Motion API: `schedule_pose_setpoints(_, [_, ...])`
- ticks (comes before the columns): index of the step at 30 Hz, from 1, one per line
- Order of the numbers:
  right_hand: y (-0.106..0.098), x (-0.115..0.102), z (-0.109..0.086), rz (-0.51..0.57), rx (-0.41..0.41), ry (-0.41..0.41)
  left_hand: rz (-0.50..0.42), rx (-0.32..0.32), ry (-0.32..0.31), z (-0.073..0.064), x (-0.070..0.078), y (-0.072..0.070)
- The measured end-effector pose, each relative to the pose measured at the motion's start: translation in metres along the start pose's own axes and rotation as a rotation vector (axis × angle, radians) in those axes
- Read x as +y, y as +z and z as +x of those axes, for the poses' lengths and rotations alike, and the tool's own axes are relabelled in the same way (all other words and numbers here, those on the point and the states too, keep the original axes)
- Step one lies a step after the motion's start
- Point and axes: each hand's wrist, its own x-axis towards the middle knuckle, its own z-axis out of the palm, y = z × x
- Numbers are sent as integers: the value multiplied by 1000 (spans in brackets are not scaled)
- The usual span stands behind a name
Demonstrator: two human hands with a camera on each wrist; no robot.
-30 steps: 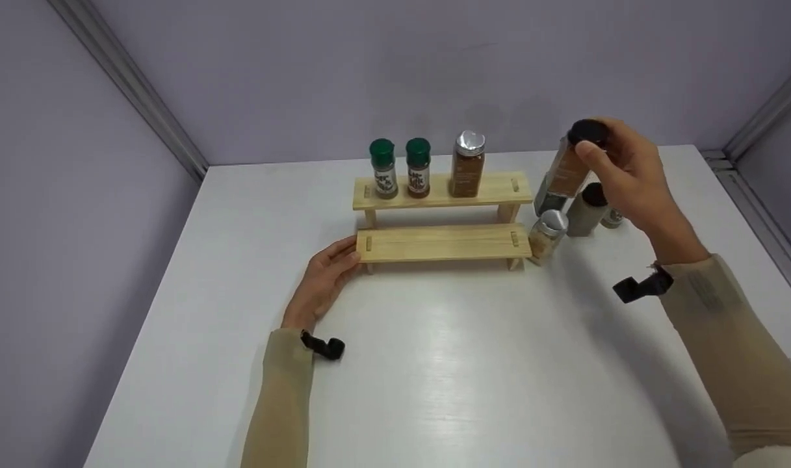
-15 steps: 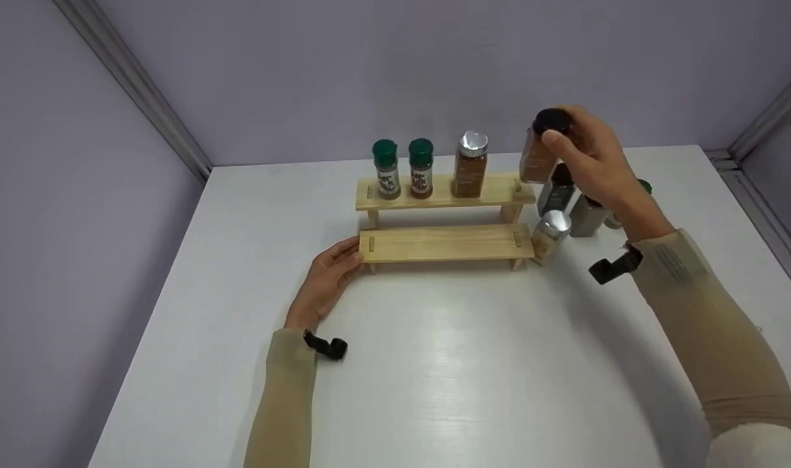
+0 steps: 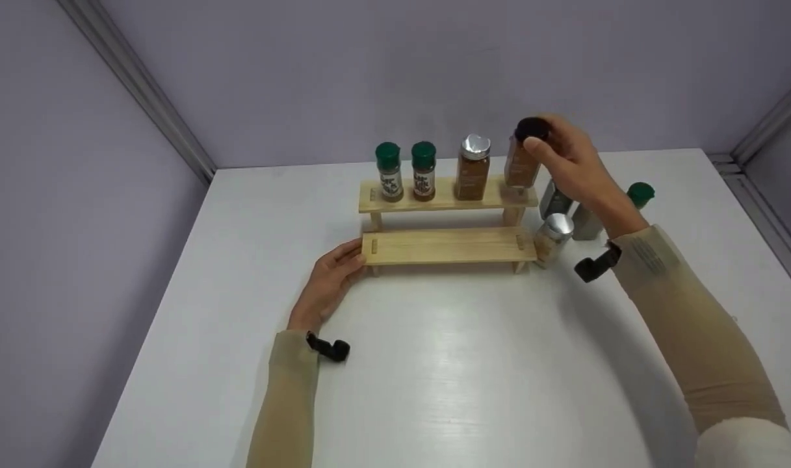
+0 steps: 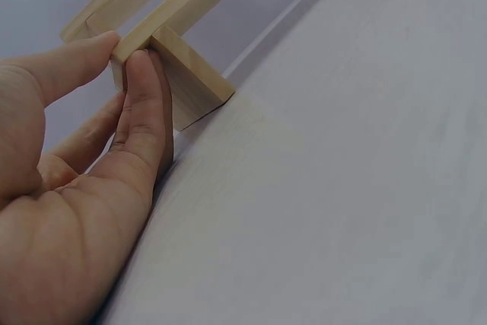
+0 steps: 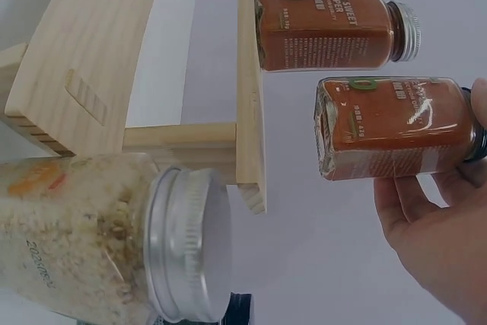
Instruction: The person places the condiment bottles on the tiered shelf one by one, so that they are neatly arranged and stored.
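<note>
My right hand (image 3: 574,159) grips a glass spice jar (image 3: 520,166) of reddish-brown powder near its black cap. In the right wrist view this spice jar (image 5: 396,127) hangs just above the top tier, a gap under its base. The two-tier wooden rack (image 3: 447,247) stands on the white table. On its upper tier are two green-capped spice bottles (image 3: 424,172) and a silver-capped jar (image 3: 473,170) of similar powder. My left hand (image 3: 328,283) pinches the left end of the lower tier, thumb on the board's edge (image 4: 125,55) and fingers against the underside and leg.
Right of the rack stands a silver-capped jar (image 3: 552,239) with pale grainy contents. Behind it are a dark jar (image 3: 554,201), a grey jar (image 3: 587,224) and a green-capped bottle (image 3: 641,194), partly hidden by my right arm. A wall (image 3: 291,78) closes the back.
My right hand has carried the black-capped spice jar leftward, from over the group of jars to above the upper tier's right end. The left hand keeps its hold on the rack.
</note>
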Motion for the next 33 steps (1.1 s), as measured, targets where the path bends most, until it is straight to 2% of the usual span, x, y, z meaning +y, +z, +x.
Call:
schedule_pose_setpoints(4, [4,5,1,6,-12,-8,1,-2,0,1,1,0])
schedule_pose_setpoints(11, [10,9,1,87,-48,-37,-4,2,1,3,0,1])
schedule_pose_setpoints(33, [19,16,-1,63,-84,-24,-5,3,5,0,-1,0])
